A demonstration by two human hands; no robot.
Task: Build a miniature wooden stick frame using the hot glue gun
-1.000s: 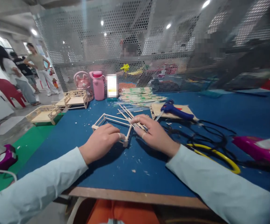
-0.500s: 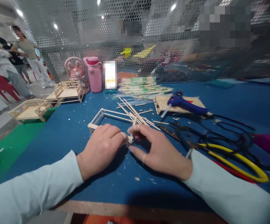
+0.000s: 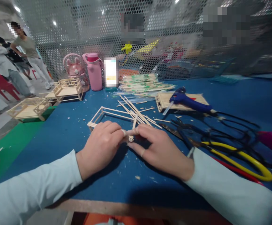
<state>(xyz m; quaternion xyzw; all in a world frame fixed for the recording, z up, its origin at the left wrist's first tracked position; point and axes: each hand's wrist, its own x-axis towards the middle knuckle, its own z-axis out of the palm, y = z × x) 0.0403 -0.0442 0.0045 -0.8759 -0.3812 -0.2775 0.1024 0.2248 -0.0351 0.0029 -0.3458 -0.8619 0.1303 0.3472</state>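
A rectangular frame of thin wooden sticks (image 3: 104, 113) lies flat on the blue table (image 3: 63, 137). My left hand (image 3: 101, 147) rests on its near side, fingers curled over the near corner. My right hand (image 3: 160, 150) meets it there, thumb and forefinger pinching the same near corner of the stick frame from the right. A loose bundle of sticks (image 3: 136, 112) lies across the frame's far right end.
A blue glue gun (image 3: 187, 101) rests on a wooden panel (image 3: 164, 100), its black cord trailing right. Yellow-handled cutters (image 3: 239, 156) lie at right. Pink bottle (image 3: 94, 75), pink fan (image 3: 74, 66), stick packs (image 3: 142, 84) and finished stick models (image 3: 67, 89) stand behind. People stand far left.
My right hand has left the loose sticks and come back toward me to the frame's near corner, meeting the left hand. The view has tilted downward.
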